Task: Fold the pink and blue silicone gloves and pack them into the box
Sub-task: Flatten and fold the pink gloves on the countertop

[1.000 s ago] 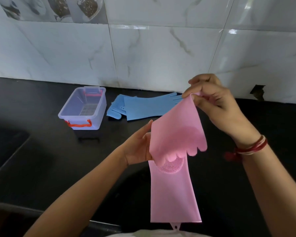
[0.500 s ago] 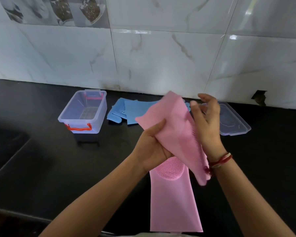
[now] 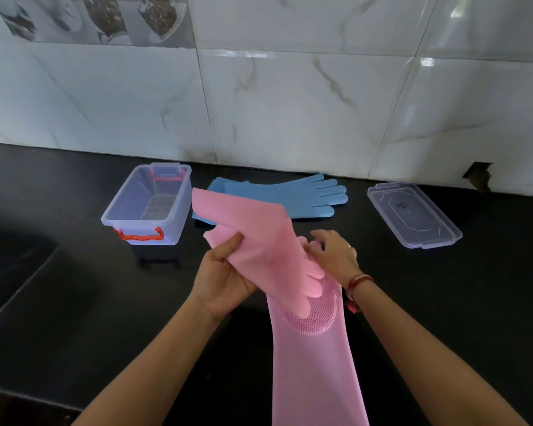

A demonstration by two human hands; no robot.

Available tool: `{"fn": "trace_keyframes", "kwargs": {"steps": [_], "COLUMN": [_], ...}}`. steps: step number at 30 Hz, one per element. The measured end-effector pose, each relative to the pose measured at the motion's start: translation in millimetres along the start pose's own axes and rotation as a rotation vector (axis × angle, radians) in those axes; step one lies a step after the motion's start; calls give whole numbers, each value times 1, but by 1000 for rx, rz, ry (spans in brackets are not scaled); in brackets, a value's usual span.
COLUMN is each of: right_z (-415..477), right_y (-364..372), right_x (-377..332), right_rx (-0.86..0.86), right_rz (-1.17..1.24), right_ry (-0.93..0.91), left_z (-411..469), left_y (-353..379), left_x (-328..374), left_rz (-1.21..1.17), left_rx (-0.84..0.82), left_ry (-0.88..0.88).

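Two pink silicone gloves are in my hands above the black counter. My left hand [image 3: 225, 278] grips the upper pink glove [image 3: 253, 238], whose cuff sticks up to the left and whose fingers point down to the right. The lower pink glove [image 3: 314, 364] hangs straight down, its bristled palm facing me. My right hand [image 3: 333, 256] holds the gloves' right edge with curled fingers. The blue gloves [image 3: 290, 195] lie flat by the wall. An open clear box [image 3: 148, 207] with red handles stands to their left.
The box's clear lid [image 3: 413, 215] lies on the counter at the right. A white marble-tiled wall [image 3: 290, 112] closes the back, with a dark hole [image 3: 479, 176] low on the right. The black counter [image 3: 74, 302] drops off at its front edge.
My right hand let go of the raised cuff and came down beside the glove fingers. The upper pink glove swung over to the left, in my left hand's grip. The view now takes in the lid.
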State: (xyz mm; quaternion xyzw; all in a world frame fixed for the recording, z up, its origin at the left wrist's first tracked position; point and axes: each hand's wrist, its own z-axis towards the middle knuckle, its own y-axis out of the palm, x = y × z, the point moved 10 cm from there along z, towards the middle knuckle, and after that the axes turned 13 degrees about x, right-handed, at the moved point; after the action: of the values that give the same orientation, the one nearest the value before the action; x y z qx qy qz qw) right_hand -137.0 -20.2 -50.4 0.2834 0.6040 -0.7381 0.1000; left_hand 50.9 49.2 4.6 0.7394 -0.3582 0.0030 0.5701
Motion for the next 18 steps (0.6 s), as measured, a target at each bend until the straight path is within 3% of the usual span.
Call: {"fn": "trace_keyframes", "kwargs": {"steps": [3,5,11,18], "right_z": [9,11,15,49], "right_y": [20,29,19,11], "right_x": [-21,-28,-26,-24], "right_rx": [-90,-116,139,182], "right_rz": [-154,-29,177,424], "right_ry": [-125,-120,-92,48], "left_z": [0,1,6,12], "left_y": [-18,-23,-33,-31], "left_x": [14,20,22,24], "left_rz": [-4,-30,-109,-126], "left_rx": [59,77,89,108], "left_ry": [16,19,2,32]}}
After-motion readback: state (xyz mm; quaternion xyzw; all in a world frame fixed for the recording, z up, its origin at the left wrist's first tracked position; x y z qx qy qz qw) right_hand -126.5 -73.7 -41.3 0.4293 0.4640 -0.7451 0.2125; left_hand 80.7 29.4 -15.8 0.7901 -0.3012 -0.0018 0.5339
